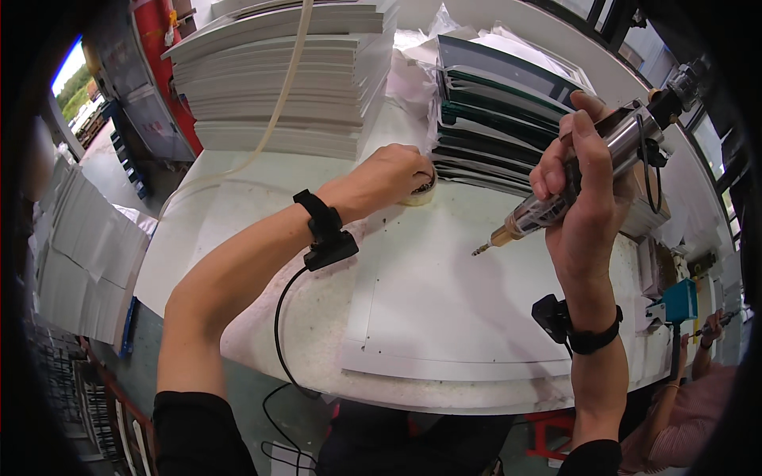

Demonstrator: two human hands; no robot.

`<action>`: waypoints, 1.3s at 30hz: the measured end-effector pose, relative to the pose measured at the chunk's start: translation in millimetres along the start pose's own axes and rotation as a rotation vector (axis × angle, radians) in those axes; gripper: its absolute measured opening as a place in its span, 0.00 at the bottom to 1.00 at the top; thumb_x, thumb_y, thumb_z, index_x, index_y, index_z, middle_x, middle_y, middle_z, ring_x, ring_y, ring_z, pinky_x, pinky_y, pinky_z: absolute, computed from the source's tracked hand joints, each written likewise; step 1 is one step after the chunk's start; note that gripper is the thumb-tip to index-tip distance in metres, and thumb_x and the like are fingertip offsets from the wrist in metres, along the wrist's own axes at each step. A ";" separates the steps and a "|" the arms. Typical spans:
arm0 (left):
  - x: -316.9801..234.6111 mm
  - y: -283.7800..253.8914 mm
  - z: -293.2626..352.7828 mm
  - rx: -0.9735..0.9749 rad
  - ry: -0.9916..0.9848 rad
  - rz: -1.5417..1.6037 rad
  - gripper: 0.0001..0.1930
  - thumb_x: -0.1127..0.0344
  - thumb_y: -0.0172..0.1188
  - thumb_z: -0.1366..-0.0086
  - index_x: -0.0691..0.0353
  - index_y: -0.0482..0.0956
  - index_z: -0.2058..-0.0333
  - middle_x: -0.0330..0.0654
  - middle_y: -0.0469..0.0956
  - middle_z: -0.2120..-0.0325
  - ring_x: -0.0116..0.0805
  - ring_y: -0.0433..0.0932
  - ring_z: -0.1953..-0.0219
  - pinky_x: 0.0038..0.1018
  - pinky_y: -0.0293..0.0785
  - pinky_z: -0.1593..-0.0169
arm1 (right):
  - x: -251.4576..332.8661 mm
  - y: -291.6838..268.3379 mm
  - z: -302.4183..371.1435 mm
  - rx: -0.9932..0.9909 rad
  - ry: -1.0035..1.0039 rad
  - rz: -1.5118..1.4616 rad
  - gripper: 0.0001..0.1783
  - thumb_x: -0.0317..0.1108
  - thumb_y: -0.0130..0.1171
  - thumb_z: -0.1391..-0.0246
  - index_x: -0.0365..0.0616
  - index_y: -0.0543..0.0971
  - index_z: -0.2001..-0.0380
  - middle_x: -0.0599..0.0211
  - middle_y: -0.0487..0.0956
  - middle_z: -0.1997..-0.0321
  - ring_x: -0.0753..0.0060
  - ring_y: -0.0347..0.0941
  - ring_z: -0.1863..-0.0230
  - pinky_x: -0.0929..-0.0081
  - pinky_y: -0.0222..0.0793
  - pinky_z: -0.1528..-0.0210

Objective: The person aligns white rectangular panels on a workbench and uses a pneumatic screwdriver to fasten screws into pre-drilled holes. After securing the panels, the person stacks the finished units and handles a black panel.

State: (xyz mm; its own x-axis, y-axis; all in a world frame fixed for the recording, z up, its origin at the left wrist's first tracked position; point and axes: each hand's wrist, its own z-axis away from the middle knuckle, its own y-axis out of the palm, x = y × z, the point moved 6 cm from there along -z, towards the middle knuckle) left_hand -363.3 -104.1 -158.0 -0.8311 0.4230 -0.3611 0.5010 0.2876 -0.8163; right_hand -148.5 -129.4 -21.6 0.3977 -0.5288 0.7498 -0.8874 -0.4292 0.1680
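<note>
My left hand [387, 176] reaches into a small round pale tub [418, 197] that holds small dark pieces. Its fingers are curled together at the tub, and their tips are hidden. My right hand [586, 190] is wrapped around a power screwdriver [533, 213], a metal-bodied tool with a brass-coloured nose. The bit points down and left, held above a flat white panel [444, 309]. Several tiny dark specks lie along the panel's left part and near its front edge. A black band with a small box sits on each wrist.
A tall stack of white panels [270, 87] stands at the back left, with a pale hose [284, 91] passing before it. Dark green-edged panels [500, 111] are piled behind the tub. More white sheets [83, 254] stand left of the table. Another person [683, 404] works at the far right.
</note>
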 end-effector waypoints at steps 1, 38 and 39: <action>-3.0 -4.7 8.0 -0.019 -0.036 0.063 0.08 0.67 0.63 0.33 0.67 0.85 0.63 0.51 0.84 0.70 0.46 0.82 0.67 0.37 0.76 0.60 | -4.2 3.2 1.4 0.005 0.014 -0.024 0.22 0.38 0.61 0.35 0.34 0.74 0.44 0.73 0.72 0.67 0.84 0.67 0.78 0.78 0.65 0.76; -31.4 28.8 134.5 0.027 -0.715 1.478 0.08 0.66 0.65 0.29 0.62 0.79 0.56 0.36 0.80 0.64 0.23 0.76 0.66 0.24 0.77 0.59 | -45.8 57.4 3.0 0.025 0.098 -0.291 0.21 0.38 0.62 0.36 0.35 0.72 0.47 0.71 0.70 0.72 0.81 0.67 0.80 0.76 0.66 0.77; -31.1 26.3 134.4 0.011 -0.714 1.451 0.07 0.67 0.65 0.29 0.62 0.80 0.56 0.36 0.80 0.63 0.23 0.76 0.65 0.23 0.77 0.58 | -45.0 60.3 2.7 0.040 0.084 -0.297 0.20 0.37 0.61 0.36 0.35 0.73 0.48 0.71 0.71 0.71 0.81 0.67 0.80 0.75 0.66 0.78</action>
State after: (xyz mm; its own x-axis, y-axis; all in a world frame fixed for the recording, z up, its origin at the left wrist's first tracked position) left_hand -356.7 -225.1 -228.8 0.3782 -0.1469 -0.9140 0.9248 0.0151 0.3802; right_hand -219.3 -133.4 -47.0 0.6159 -0.3140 0.7225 -0.7247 -0.5854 0.3633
